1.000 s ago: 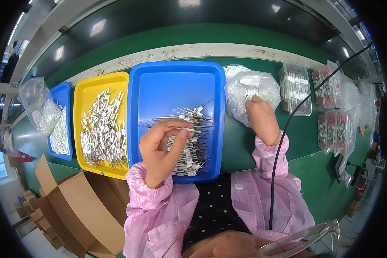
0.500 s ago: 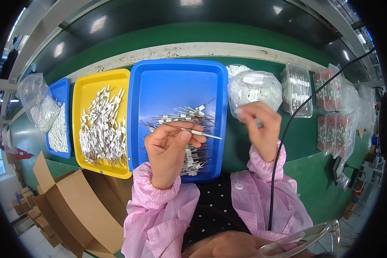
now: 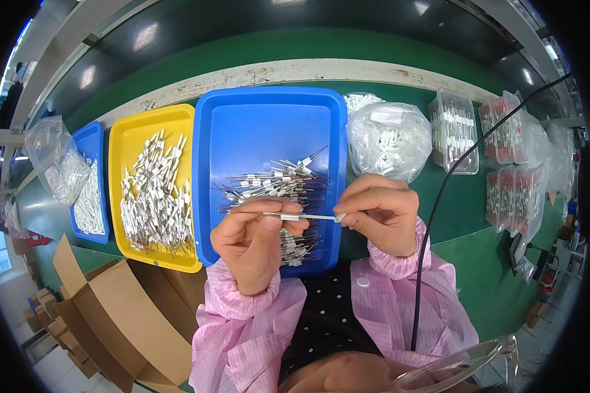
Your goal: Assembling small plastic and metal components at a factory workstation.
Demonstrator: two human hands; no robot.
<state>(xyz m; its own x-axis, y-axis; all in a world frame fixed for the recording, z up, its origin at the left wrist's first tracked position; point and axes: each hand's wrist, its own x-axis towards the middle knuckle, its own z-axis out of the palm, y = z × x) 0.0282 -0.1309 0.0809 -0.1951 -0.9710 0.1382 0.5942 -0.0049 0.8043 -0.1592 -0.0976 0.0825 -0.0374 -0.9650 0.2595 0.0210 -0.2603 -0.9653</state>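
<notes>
My left hand [image 3: 249,245] pinches a thin wire part with a white sleeve [image 3: 313,217] between thumb and fingers, holding it nearly level. At the part's right end, my right hand [image 3: 381,213] grips a small white piece [image 3: 339,218] between thumb and forefinger. The piece meets the wire part's tip; whether it is pushed over it I cannot tell. Below my hands is a blue tray [image 3: 269,124], with a heap of similar wire parts [image 3: 278,178] in its near half. Part of that heap is hidden by my left hand.
Left of the blue tray stand a yellow tray [image 3: 117,170] full of wire parts and a smaller blue tray [image 3: 78,229] with white pieces. A clear bag of white pieces [image 3: 390,141] lies to the right, beside clear boxes [image 3: 455,131]. A black cable [image 3: 432,216] hangs past my right arm.
My right hand has come left and down from near the bag to the wire part's end, now with a white piece in its fingers. The wire part has turned closer to level.
</notes>
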